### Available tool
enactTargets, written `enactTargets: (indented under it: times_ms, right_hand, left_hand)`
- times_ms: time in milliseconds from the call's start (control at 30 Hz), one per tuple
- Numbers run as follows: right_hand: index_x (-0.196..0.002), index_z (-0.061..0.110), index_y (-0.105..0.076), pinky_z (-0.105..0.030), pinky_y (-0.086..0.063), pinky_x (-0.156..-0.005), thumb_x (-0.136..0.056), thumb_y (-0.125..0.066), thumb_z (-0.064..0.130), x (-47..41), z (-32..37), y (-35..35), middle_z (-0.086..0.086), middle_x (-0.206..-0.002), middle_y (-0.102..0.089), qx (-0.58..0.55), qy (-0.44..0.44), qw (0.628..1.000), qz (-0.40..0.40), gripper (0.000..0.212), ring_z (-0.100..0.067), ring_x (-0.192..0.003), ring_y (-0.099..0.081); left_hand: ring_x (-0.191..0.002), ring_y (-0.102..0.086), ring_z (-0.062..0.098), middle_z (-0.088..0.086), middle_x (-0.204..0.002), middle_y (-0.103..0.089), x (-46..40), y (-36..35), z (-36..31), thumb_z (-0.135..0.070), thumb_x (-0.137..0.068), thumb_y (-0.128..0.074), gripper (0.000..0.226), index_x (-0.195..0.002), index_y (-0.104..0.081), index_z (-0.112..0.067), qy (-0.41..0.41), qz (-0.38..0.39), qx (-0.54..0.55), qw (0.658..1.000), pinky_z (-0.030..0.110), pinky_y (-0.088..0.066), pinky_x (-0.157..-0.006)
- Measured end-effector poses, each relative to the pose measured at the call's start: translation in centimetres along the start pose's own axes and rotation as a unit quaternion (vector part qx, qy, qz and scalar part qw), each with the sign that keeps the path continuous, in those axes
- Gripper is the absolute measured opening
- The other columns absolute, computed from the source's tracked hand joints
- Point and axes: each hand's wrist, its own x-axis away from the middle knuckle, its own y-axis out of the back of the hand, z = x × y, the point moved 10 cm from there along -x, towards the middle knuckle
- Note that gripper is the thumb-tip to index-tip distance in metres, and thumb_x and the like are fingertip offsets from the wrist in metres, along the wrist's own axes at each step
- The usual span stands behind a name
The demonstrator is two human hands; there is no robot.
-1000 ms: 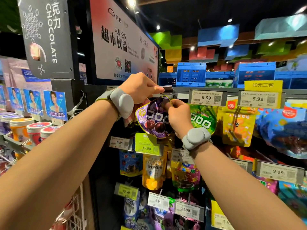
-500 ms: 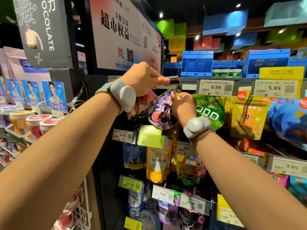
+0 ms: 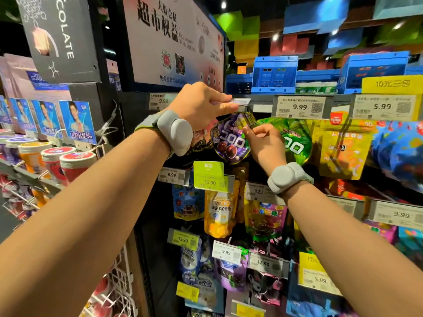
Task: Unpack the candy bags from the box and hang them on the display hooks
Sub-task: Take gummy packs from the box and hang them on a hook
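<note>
Purple foil marks the candy bag [image 3: 231,143] in play, a grape pouch hanging just under the left hand [image 3: 201,106] and just left of the right hand [image 3: 263,143].

Head view: the left grip is curled round the price tag flap [image 3: 238,102] at the tip of the display hook [image 3: 246,108], thumb and fingers pinching it and tilting it up. The right grip pinches the bag's top edge between fingertips [image 3: 248,130], directly below the left grip. Compared with a second ago, the bag's top has risen from below the left grip to right under the flap, and the right grip has moved from the bag's side to its top corner. Whether the hang hole is already over the wire cannot be told; the flap and the fingers cover it.

My judgement is that threading is the step in hand, with the flap lifted to clear the way. A green candy bag [image 3: 295,143] hangs right of the right grip, partly behind it. Price labels [image 3: 299,107] line the shelf rail further right. The box is not in view.
</note>
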Motion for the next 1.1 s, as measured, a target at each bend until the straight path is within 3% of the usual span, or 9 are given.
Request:
enactTargets:
  times_ms: [100, 233, 367, 533, 633, 733, 833, 967, 1100]
  right_hand:
    - [-0.1, 0.012, -0.06, -0.029, -0.048, -0.07, -0.09, -0.067, 0.047, 2.1, 0.5, 1.9, 0.001, -0.081, -0.063, -0.014, 0.066, 0.998, -0.008, 0.037, -0.017, -0.075, -0.06]
    - [-0.101, 0.018, -0.063, -0.042, -0.056, -0.081, -0.084, -0.062, 0.061, 4.3, -0.7, 3.8, -0.002, -0.091, -0.071, -0.043, 0.043, 0.998, -0.009, 0.047, -0.02, -0.086, -0.068]
    - [-0.087, 0.028, -0.062, -0.05, -0.058, -0.076, -0.086, -0.063, 0.056, 7.6, -2.1, 6.3, 0.0, -0.077, -0.071, -0.101, 0.028, 0.994, -0.018, 0.028, -0.018, -0.074, -0.071]
    - [-0.09, 0.025, -0.065, -0.038, -0.056, -0.066, -0.091, -0.065, 0.046, 11.4, -5.6, 9.0, -0.001, -0.082, -0.074, -0.171, -0.009, 0.985, -0.023, 0.021, -0.012, -0.069, -0.069]
    - [-0.089, 0.027, -0.065, -0.043, -0.057, -0.069, -0.092, -0.062, 0.048, 14.4, -8.3, 9.7, 0.002, -0.081, -0.073, -0.16, -0.031, 0.987, -0.015, 0.021, -0.014, -0.072, -0.069]
    - [-0.089, 0.026, -0.066, -0.039, -0.057, -0.069, -0.094, -0.062, 0.043, 17.3, -11.6, 10.5, 0.002, -0.08, -0.072, -0.177, -0.058, 0.982, 0.003, 0.018, -0.014, -0.074, -0.069]
    - [-0.088, 0.02, -0.067, -0.029, -0.048, -0.068, -0.095, -0.062, 0.041, 19.6, -14.4, 11.8, 0.003, -0.08, -0.07, -0.162, -0.082, 0.983, -0.017, 0.022, -0.009, -0.071, -0.063]
    - [-0.084, 0.02, -0.064, -0.047, -0.051, -0.066, -0.096, -0.061, 0.039, 23.2, -20.4, 12.5, -0.01, -0.075, -0.068, -0.15, -0.138, 0.979, 0.005, 0.023, -0.034, -0.07, -0.064]
    - [-0.086, 0.023, -0.065, -0.04, -0.053, -0.07, -0.095, -0.061, 0.041, 28.0, -26.5, 13.4, 0.001, -0.08, -0.07, -0.113, -0.197, 0.973, 0.039, 0.02, -0.02, -0.077, -0.068]
  left_hand:
    - [-0.133, -0.048, 0.014, -0.006, -0.15, -0.043, 0.9, -0.8, -0.5, -0.062, -0.087, -0.055, 0.065, -0.142, -0.049, -0.028, -0.001, 0.001, -0.066, 0.998, 0.029, -0.035, -0.112]
    - [-0.141, -0.037, 0.025, -0.005, -0.16, -0.025, 2.4, -2.4, -1.1, -0.064, -0.088, -0.053, 0.069, -0.147, -0.041, -0.03, 0.018, -0.011, -0.092, 0.996, 0.039, -0.032, -0.115]
    - [-0.126, -0.052, 0.027, 0.004, -0.145, -0.05, 5.0, -3.1, -3.5, -0.053, -0.091, -0.058, 0.053, -0.134, -0.057, -0.022, 0.006, -0.086, -0.048, 0.995, 0.037, -0.042, -0.101]
    - [-0.098, -0.067, 0.008, -0.005, -0.106, -0.074, 9.6, -5.3, -4.1, -0.048, -0.087, -0.065, 0.038, -0.115, -0.072, -0.023, 0.1, -0.201, 0.134, 0.965, 0.029, -0.051, -0.091]
    - [-0.089, -0.067, -0.002, -0.005, -0.099, -0.075, 11.9, -9.6, -5.4, -0.038, -0.086, -0.07, 0.03, -0.108, -0.074, -0.017, 0.142, -0.166, 0.28, 0.935, 0.02, -0.053, -0.086]
    - [-0.079, -0.064, -0.01, -0.01, -0.09, -0.073, 14.2, -14.4, -6.7, -0.032, -0.088, -0.07, 0.022, -0.103, -0.075, -0.015, 0.177, -0.122, 0.332, 0.918, 0.01, -0.049, -0.074]
    - [-0.084, -0.066, -0.006, -0.015, -0.09, -0.072, 16.7, -18.5, -6.4, -0.033, -0.09, -0.068, 0.02, -0.1, -0.075, -0.018, 0.215, -0.085, 0.357, 0.905, 0.013, -0.051, -0.077]
    - [-0.085, -0.068, 0.004, -0.008, -0.092, -0.076, 20.9, -25.2, -7.0, -0.035, -0.09, -0.067, 0.014, -0.096, -0.074, -0.026, 0.292, -0.019, 0.415, 0.861, 0.02, -0.053, -0.077]
    - [-0.078, -0.066, 0.018, 0.001, -0.086, -0.074, 25.8, -31.3, -8.5, -0.026, -0.094, -0.063, 0.012, -0.095, -0.072, -0.017, 0.369, 0.032, 0.468, 0.803, 0.031, -0.051, -0.073]
